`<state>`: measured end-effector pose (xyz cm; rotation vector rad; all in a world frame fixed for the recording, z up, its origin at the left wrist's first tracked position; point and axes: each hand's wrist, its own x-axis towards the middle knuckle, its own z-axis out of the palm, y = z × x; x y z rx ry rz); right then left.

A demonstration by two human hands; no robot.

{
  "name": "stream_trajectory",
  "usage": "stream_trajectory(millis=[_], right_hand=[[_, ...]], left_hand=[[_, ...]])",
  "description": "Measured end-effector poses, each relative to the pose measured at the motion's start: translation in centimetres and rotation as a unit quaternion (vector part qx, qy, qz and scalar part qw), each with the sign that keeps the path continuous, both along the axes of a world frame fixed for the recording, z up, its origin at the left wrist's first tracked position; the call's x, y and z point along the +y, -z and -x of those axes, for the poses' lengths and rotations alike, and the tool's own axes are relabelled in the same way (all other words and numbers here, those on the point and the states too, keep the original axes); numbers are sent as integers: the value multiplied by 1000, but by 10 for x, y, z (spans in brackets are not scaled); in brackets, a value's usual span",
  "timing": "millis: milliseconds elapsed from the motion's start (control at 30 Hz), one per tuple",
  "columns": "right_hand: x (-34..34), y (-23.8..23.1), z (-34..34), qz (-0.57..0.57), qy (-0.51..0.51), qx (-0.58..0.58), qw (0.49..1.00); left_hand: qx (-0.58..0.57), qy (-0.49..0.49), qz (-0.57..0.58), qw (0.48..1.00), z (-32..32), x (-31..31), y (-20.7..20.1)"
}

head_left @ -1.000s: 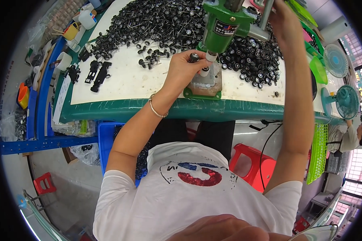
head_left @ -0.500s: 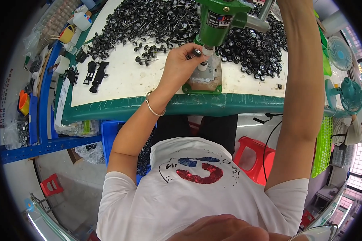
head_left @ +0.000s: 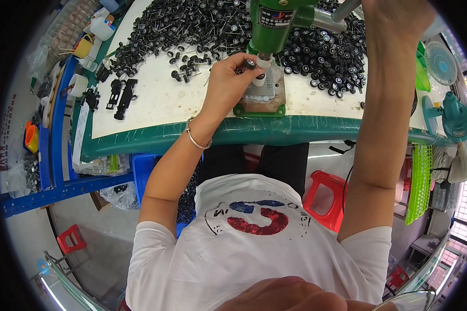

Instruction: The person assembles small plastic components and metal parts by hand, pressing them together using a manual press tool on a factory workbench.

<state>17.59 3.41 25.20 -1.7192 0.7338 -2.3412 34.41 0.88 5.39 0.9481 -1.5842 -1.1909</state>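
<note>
My left hand (head_left: pixel 227 80) pinches a small black toy wheel (head_left: pixel 250 64) between thumb and fingers, right beside the ram of a green hand press (head_left: pixel 270 31). Under the ram, another dark wheel (head_left: pixel 259 82) sits on a white post of the metal base plate (head_left: pixel 267 96), partly covered by my fingers. My right arm reaches up past the press, and my right hand (head_left: pixel 402 15) is cut off by the upper edge. Its fingers are out of sight. Nearby is the metal lever (head_left: pixel 346 9) of the press, whose far end is also cut off.
Heaps of black wheels with metal axles (head_left: pixel 187 26) and loose wheels (head_left: pixel 327 59) cover the back of the white tabletop (head_left: pixel 155 101). Black toy chassis (head_left: pixel 123 98) lie at left. A blue bin (head_left: pixel 142 171) stands below the green table edge; a red stool (head_left: pixel 324 199) and teal fan (head_left: pixel 455 118) are rightward.
My right hand shows more at the upper edge, and the lever leans further to the right. My left hand stays at the press with the wheel. The whole view has shifted slightly.
</note>
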Motion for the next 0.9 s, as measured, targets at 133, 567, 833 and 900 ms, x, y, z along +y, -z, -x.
stream_trajectory(millis=[133,567,833,900], right_hand=[[15,13,5,77,47,93,992],[-21,-17,-13,-94,-33,-88,991],[-73,2,26,-293,-113,-108,943],[-64,13,23,-290,-123,-113,942]], left_hand=[[9,-14,-2,1000,3,1,7],[80,-5,-33,996,3,-1,11],[238,-53,-237,940,-47,-39,28],[204,-41,-228,951,-71,-44,33]])
